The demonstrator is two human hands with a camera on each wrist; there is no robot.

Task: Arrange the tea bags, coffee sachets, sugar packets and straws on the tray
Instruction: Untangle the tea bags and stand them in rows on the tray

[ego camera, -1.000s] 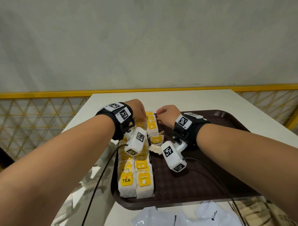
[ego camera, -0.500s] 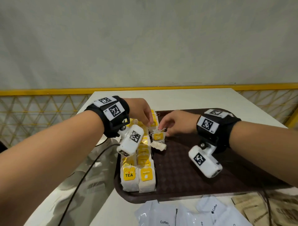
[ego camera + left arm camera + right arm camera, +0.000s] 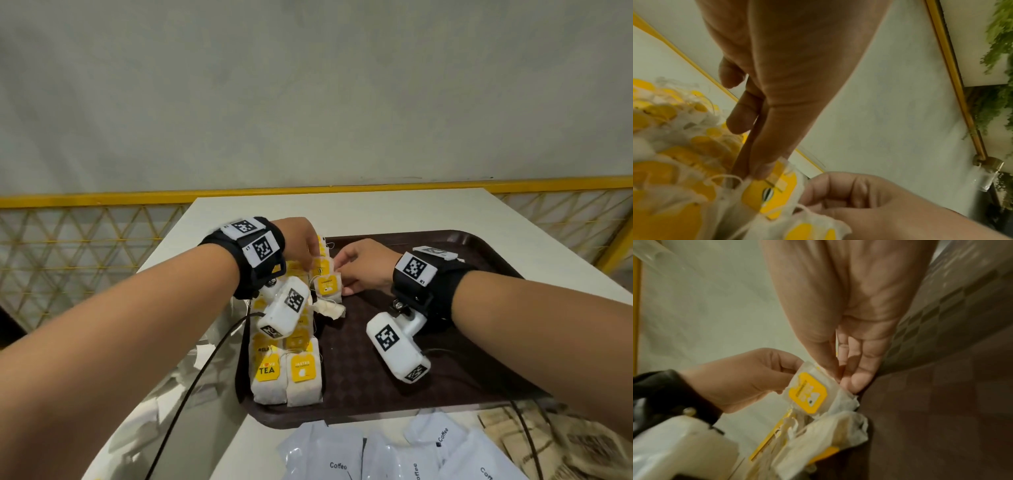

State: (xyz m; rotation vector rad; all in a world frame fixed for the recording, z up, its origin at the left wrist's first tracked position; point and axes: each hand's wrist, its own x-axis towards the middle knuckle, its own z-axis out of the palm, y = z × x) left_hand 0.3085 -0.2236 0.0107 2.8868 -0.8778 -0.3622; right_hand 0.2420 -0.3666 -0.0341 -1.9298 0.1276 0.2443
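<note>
Now, left grip: the left hand (image 3: 301, 240) pinches the top edge of a tea bag (image 3: 327, 285) between thumb and fingertip, other fingers loosely bent; the left wrist view shows the pinch at the bag's upper corner (image 3: 768, 191).
Right grip: the right hand (image 3: 363, 265) touches the same tea bag from the right with straight, close-set fingers (image 3: 857, 376); whether it actually clasps the bag, I cannot tell.
Held tea bag: stands tilted over the far left part of the tray, yellow tag facing the camera, just right of the rows.
Tea bag rows (image 3: 287, 363): two overlapping rows of white bags with yellow tags run near to far along the tray's left side; the nearest tag reads TEA.
Loose tea bag (image 3: 330, 310): crumpled, lies on the tray just right of the rows, near the held one.
Tray (image 3: 479, 387): dark brown, patterned, sits on the white desk (image 3: 376, 209).
Coffee sachets (image 3: 394, 455): white, marked Coffee, piled on the desk at the tray's near edge, off the tray.
Brown packets (image 3: 582, 442): lie on the desk at the near right, blurred.
Straws: out of sight.
</note>
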